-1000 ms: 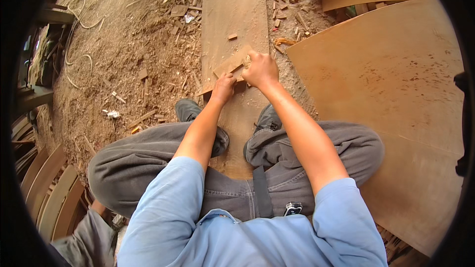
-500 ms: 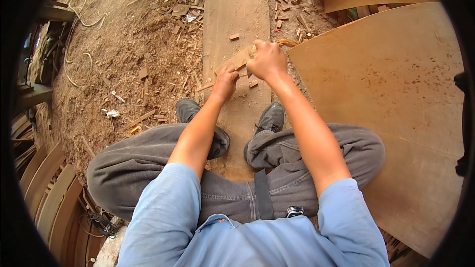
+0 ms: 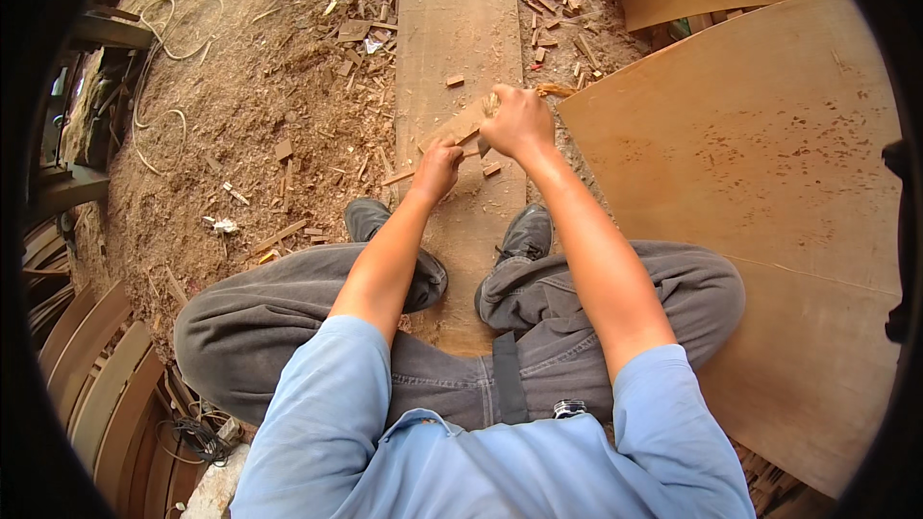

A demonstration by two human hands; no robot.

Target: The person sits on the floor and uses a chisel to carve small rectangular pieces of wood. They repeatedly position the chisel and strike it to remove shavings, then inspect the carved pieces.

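Observation:
My left hand [image 3: 439,171] is closed around a thin wooden strip [image 3: 398,177], which sticks out to its left and lies low over the long board. My right hand [image 3: 519,123] is wrapped around a bladed tool with a pale, rounded end [image 3: 491,104] at its top; a dark flat blade [image 3: 484,146] comes out below the fist, down against the strip. Its exact kind is hidden by my fingers. Just beyond both hands, a flat wooden piece [image 3: 460,123] rests slanting on the long wooden board [image 3: 457,14].
Small wood blocks [image 3: 455,81] and shavings lie on the board between my shoes [image 3: 527,234]. Sawdust and offcuts [image 3: 284,149] cover the ground at left, with a pale cord [image 3: 183,120]. A large curved wooden panel [image 3: 750,173] fills the right side. Curved slats [image 3: 106,380] stack at lower left.
Both hands stay close together over the board, shifted slightly nearer in the picture. The strip and the blade remain in contact or nearly so; nothing is let go.

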